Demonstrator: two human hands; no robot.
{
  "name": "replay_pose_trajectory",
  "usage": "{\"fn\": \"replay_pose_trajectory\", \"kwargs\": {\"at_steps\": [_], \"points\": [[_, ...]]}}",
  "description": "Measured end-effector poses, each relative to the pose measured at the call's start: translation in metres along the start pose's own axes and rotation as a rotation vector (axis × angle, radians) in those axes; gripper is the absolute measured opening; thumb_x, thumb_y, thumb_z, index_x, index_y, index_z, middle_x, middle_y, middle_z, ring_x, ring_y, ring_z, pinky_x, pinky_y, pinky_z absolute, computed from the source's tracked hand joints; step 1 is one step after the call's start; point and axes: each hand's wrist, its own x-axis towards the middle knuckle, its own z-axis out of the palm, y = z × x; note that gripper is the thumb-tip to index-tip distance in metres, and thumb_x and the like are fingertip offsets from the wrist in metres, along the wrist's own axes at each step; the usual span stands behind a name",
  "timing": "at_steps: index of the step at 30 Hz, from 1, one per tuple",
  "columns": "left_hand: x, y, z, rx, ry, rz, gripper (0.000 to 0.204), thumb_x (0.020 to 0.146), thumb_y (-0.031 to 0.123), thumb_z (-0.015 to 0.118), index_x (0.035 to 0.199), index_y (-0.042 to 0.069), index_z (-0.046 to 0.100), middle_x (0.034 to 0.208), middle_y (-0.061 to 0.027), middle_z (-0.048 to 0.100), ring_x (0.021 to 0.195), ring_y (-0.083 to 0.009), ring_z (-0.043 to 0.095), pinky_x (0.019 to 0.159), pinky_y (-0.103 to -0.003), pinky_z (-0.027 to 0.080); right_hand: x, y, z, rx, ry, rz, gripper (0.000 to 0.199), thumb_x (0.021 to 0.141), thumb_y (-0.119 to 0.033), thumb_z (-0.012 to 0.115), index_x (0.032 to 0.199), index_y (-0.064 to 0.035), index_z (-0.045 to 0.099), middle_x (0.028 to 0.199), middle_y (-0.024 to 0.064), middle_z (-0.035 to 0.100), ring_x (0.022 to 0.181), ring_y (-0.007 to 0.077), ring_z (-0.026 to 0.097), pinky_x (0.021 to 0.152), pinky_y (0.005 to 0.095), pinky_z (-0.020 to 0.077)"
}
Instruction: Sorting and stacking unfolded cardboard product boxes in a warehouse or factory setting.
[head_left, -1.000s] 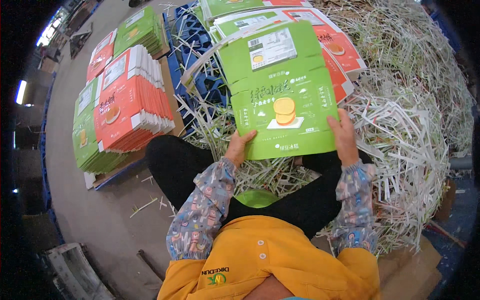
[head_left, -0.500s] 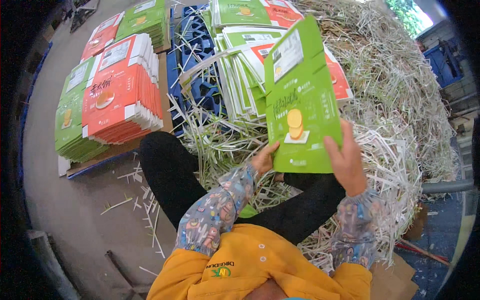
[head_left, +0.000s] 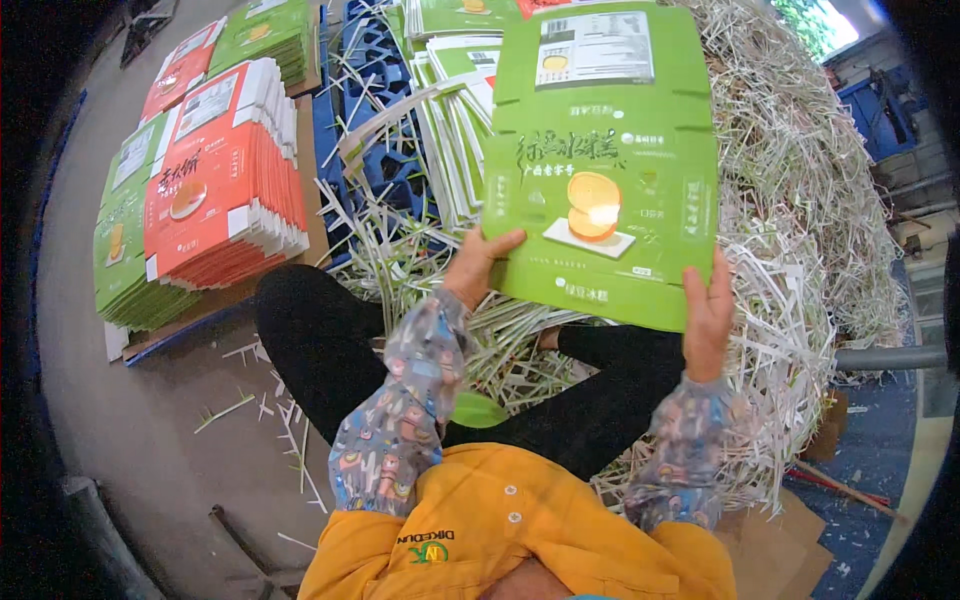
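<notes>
The flat, green printed cardboard sheet (head_left: pixel 605 165), slanted half a second ago, now faces the person more squarely, left hand (head_left: pixel 474 267) and right hand (head_left: pixel 708 325) pinching its lower side edges.

Room between red stack (head_left: pixel 228 185) and green carton (head_left: pixel 606 160); strip heap (head_left: pixel 790 215) right.

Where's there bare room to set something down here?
The grey floor at left, nearer than the stacked cartons and left of the scattered strips, looks bare. Crowded: shredded paper under and right of the flat green carton in the left hand and right hand.
</notes>
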Motion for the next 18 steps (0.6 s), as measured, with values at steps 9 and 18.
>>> {"fn": "replay_pose_trajectory", "kwargs": {"at_steps": [9, 18], "points": [[-0.017, 0.031, -0.082, 1.214, 0.633, 0.221, 0.047, 0.067, 0.014, 0.069, 0.103, -0.005, 0.044, 0.084, -0.006, 0.053, 0.074, -0.0171, 0.052, 0.066, -0.031, 0.044, -0.029, 0.163, 0.111, 0.789, 0.061, 0.616, 0.027, 0.084, -0.008, 0.044, 0.11, 0.0019, 0.044, 0.102, 0.0081, 0.052, 0.087, 0.0156, 0.052, 0.075, 0.0281, 0.0427], [-0.082, -0.024, -0.008, -0.248, 0.512, -0.02, 0.038, 0.071, 0.016, 0.067, 0.099, 0.003, 0.044, 0.091, -0.0066, 0.052, 0.079, -0.0153, 0.051, 0.064, -0.029, 0.045, -0.057, 0.132, 0.144, 0.857, 0.202, 0.556, 0.022, 0.084, -0.009, 0.045, 0.103, 0.0013, 0.045, 0.096, 0.0087, 0.054, 0.083, 0.0164, 0.054, 0.072, 0.0279, 0.0448]]}}
